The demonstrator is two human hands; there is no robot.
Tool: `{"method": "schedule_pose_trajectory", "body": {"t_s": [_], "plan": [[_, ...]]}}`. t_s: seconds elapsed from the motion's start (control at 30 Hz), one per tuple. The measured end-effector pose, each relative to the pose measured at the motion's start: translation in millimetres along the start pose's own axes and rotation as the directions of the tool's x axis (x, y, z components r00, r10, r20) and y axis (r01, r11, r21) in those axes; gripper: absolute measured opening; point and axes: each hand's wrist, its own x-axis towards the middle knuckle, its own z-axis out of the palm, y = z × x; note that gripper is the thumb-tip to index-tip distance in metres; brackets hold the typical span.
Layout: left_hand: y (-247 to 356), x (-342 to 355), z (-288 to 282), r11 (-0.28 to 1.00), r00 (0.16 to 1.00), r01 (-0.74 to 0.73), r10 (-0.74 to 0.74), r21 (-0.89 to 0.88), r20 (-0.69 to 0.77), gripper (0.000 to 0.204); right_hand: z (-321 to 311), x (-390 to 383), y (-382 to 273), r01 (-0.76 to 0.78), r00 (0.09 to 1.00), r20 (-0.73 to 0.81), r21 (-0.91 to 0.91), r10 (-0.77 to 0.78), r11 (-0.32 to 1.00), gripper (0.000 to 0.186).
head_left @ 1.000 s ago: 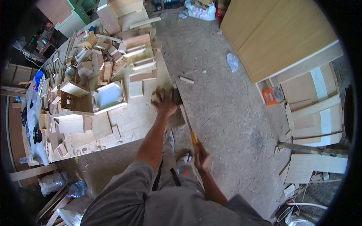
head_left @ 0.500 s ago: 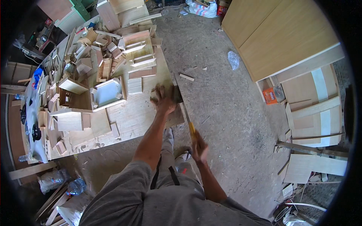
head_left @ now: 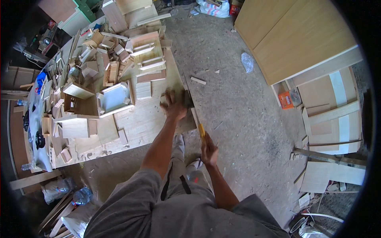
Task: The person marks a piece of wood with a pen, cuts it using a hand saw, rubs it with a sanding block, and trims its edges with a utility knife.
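Spreading its fingers, the left hand [head_left: 174,106] rested at the edge of the bench [head_left: 143,123], on or against a dark block [head_left: 189,100]; the right hand [head_left: 209,150] was closed round a yellow-handled saw [head_left: 202,130]. Sawing seemed unfinished: the blade [head_left: 195,115] lay beside the block, any cut hidden, no offcut apparent. Beyond, print on an orange box [head_left: 285,100] was unreadable.

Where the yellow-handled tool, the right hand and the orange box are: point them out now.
Yellow-handled tool [head_left: 201,129]: head view, on its yellow handle.
Right hand [head_left: 209,151]: head view, on the middle of the hand.
Orange box [head_left: 285,100]: head view, on its visible orange face.
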Motion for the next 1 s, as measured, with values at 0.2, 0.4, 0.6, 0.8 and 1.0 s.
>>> {"method": "schedule_pose_trajectory", "body": {"t_s": [0.2, 0.4, 0.6, 0.8, 1.0], "plan": [[-3.7, 0.3, 1.4, 1.0, 1.0, -0.005, 0.005, -0.014, -0.026, 0.074, -4.2, -9.0, 10.2, 0.059, 0.998, -0.023, -0.024, -0.06, 0.998, 0.046], [-3.4, 2.7, 4.7, 1.0, 1.0, 0.015, -0.015, 0.0, 0.001, 0.077, -6.3, -32.1, 27.7, 0.168, 0.984, -0.064, -0.016, -0.168, 0.986, 0.048], [-2.8, 2.5, 1.5, 0.998, 1.0, 0.019, -0.02, -0.065, -0.019, 0.078, -5.6, 30.7, -17.3, -0.165, 0.985, 0.038, -0.083, 0.168, 0.983, 0.043], [-6.2, -1.3, -2.7, 0.999, 0.999, 0.036, -0.036, -0.004, 0.04, 0.073, -22.9, -49.2, 21.6, 0.087, 0.996, 0.013, 0.036, -0.088, 0.996, 0.046], [4.4, -1.0, -1.8, 0.995, 1.0, 0.024, -0.023, -0.093, 0.009, 0.071, -2.2, 19.5, -10.9, 0.018, 1.0, -0.015, -0.021, -0.019, 1.0, 0.043]]}}
